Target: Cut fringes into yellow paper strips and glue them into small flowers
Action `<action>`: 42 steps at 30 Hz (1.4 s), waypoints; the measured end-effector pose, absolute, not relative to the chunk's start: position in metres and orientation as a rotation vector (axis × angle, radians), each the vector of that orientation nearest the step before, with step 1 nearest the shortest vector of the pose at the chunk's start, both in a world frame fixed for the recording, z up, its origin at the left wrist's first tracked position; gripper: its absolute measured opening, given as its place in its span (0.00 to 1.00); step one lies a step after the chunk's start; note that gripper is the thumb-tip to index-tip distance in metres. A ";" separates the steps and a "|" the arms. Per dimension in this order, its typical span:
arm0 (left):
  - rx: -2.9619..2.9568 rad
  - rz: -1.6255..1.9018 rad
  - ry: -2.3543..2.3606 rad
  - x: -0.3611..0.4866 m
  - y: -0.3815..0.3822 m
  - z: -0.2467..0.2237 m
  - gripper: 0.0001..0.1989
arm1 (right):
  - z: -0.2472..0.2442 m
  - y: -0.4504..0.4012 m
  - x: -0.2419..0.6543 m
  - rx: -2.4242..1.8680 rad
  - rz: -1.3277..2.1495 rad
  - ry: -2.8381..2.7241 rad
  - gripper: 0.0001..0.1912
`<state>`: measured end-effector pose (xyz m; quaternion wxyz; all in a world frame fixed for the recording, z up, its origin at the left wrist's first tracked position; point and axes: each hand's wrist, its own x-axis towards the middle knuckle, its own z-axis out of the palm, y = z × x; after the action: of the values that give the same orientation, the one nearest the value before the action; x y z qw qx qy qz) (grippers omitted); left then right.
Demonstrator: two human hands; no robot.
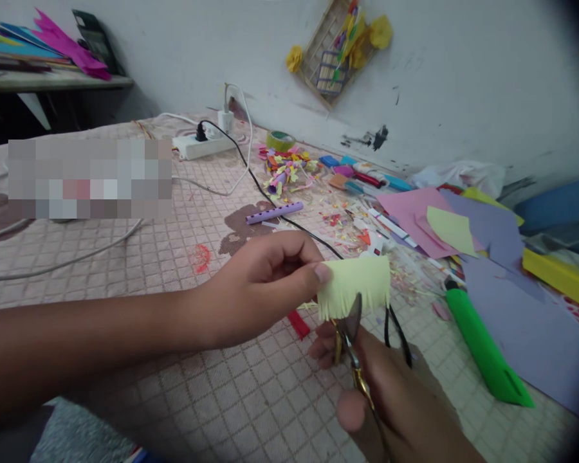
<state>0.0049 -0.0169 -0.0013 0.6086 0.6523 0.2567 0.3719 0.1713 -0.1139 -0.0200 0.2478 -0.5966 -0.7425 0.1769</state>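
Observation:
A pale yellow-green paper strip (354, 280) with a fringe cut along its lower edge is pinched at its left end by my left hand (275, 283). My right hand (390, 392) holds gold-handled scissors (354, 350), its thumb and fingers around the handles. The scissor blades are parted, one in front of the fringe near the strip's middle. A small red piece (299, 325) lies on the cloth below my left hand.
On the patterned tablecloth (174, 373) lie a purple tube (274, 213), paper scraps (289, 173), green tape (280, 141) and a black cable. Purple sheets (525, 334) and a green cutter-shaped object (485, 347) lie right. A white power strip (205, 146) is behind.

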 end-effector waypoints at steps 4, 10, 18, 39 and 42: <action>1.531 0.875 0.583 0.005 -0.017 -0.001 0.07 | -0.019 -0.115 0.171 -1.641 0.461 -2.026 0.35; 1.569 0.875 0.605 0.005 -0.016 -0.002 0.08 | -0.014 -0.112 0.168 -1.613 0.529 -2.046 0.36; 1.592 0.853 0.581 0.005 -0.016 -0.002 0.08 | -0.012 -0.109 0.167 -1.589 0.531 -2.038 0.34; 1.577 0.838 0.580 0.005 -0.016 0.000 0.08 | -0.014 -0.108 0.167 -1.537 0.478 -2.060 0.28; 1.586 0.833 0.601 0.004 -0.017 0.000 0.08 | -0.013 -0.107 0.166 -1.538 0.478 -2.062 0.27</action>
<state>0.0041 -0.0171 0.0002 0.5857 0.6802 0.2578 0.3574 0.1664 -0.1075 -0.0134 0.2594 -0.5677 -0.7612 0.1764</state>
